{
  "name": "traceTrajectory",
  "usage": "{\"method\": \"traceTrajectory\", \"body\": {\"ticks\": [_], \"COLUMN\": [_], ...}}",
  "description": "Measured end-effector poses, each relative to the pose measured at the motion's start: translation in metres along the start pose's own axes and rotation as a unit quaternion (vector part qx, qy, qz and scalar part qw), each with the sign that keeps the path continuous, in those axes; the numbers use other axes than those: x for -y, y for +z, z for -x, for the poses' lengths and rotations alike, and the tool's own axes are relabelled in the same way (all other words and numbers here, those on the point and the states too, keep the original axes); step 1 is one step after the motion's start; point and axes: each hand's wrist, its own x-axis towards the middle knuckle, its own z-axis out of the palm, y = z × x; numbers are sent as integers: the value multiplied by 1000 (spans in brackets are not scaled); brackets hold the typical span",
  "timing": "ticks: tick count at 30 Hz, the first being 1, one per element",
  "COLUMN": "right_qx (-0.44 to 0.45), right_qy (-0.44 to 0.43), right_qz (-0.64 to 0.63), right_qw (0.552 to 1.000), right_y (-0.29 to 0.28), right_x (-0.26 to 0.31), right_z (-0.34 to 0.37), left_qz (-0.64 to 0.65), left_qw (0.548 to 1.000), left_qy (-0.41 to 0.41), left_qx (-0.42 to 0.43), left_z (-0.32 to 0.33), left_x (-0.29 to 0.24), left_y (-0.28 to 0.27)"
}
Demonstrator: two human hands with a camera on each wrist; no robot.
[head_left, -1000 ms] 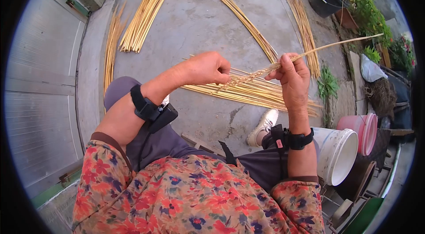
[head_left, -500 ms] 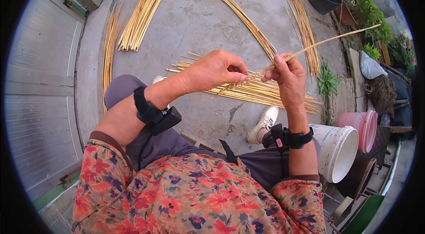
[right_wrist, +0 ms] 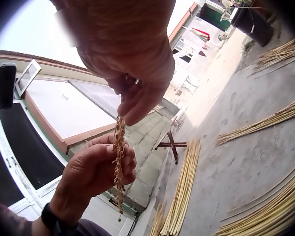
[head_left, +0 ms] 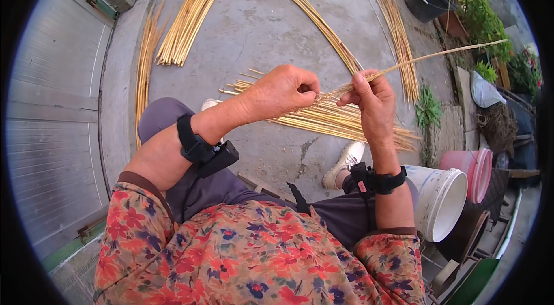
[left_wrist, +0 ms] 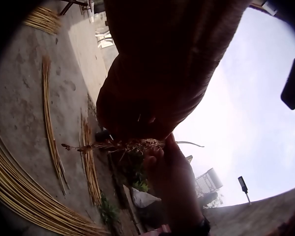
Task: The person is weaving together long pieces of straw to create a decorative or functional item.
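Observation:
A long pale stalk (head_left: 444, 53) slants up to the right from my right hand (head_left: 378, 106), whose thumb and fingers pinch it near the base of its seed head (head_left: 330, 96). My left hand (head_left: 284, 92) has its fingers curled and its thumb and forefinger at the seed head, left of the right hand. In the right wrist view, the brown seed head (right_wrist: 119, 164) hangs below the right hand (right_wrist: 132, 73), across the curled fingers of the left hand (right_wrist: 96, 169). The left wrist view shows the frayed head (left_wrist: 110, 145) under the dark left hand (left_wrist: 147, 78).
Stalk bundles lie on the concrete: one below the hands (head_left: 323, 123), a thick one at upper left (head_left: 199, 13), others beyond (head_left: 317, 19) and at right (head_left: 398, 39). A white bucket (head_left: 430, 201), a pink bucket (head_left: 468, 175) and plants (head_left: 476, 22) stand on the right.
Compared with a second ago, my left hand is farther right, nearer the right hand, and at the seed head. The right hand has shifted slightly left while still pinching the stalk.

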Motion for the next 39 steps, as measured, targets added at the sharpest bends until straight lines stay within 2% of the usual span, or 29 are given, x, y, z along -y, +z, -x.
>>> {"method": "traceTrajectory", "body": {"ticks": [4,5,7,8,9,13,15,16,17,18,19,21,22,24,28,29,31,32,34,38,39], "right_qx": [-24,-24,-71,-73,-56,-13,12,9,32,56,63,73,85,88,103,104,38,40,40,69,64], "right_qy": [-24,-25,-85,-88,-55,31,78,76,95,115,126,131,135,132,129,129,118,115,116,105,106], "right_qz": [5,5,-1,-3,-10,-49,-70,-70,-77,-84,-86,-87,-86,-71,-75,-75,-80,-80,-41,4,12], "right_qw": [999,999,994,993,997,998,994,995,992,988,986,985,983,985,983,983,989,989,992,992,992], "right_y": [7,4,-6,-6,-7,-15,-15,-14,-11,-9,-7,-4,-4,-4,-2,-2,-2,-2,-1,14,17], "right_x": [1,4,12,13,14,12,9,6,3,0,-2,-3,-4,-7,-2,-2,-4,-3,-1,-5,-4], "right_z": [3,1,-4,-4,-4,-1,-1,-1,0,1,1,-1,-2,-5,-10,-11,-13,-12,-8,3,4], "left_qz": [5,-32,-68,-90,-113,-204,-78,-79,45,169,169,256,256,354,397,425,486,484,490,487,485], "left_qw": [1000,999,996,992,984,963,993,993,995,981,980,949,949,912,896,888,861,862,864,871,872], "left_qy": [-12,-32,-53,-87,-118,-101,-38,-36,-40,-45,-46,-94,-95,-93,-107,-108,-109,-107,-111,-65,-64], "left_qx": [-14,-22,-31,17,67,146,75,78,84,88,90,158,159,182,171,140,108,107,32,15,-12], "left_z": [-2,-3,-1,-1,-2,0,1,0,1,0,-2,-7,-9,-13,-18,-18,-21,-23,-25,-26,-26], "left_x": [8,15,20,16,14,31,29,22,11,4,4,4,5,7,11,9,10,11,12,17,18], "left_y": [-2,-4,-10,-14,-18,-19,-19,-18,-13,-9,-6,0,4,11,15,14,10,9,5,3,6]}}
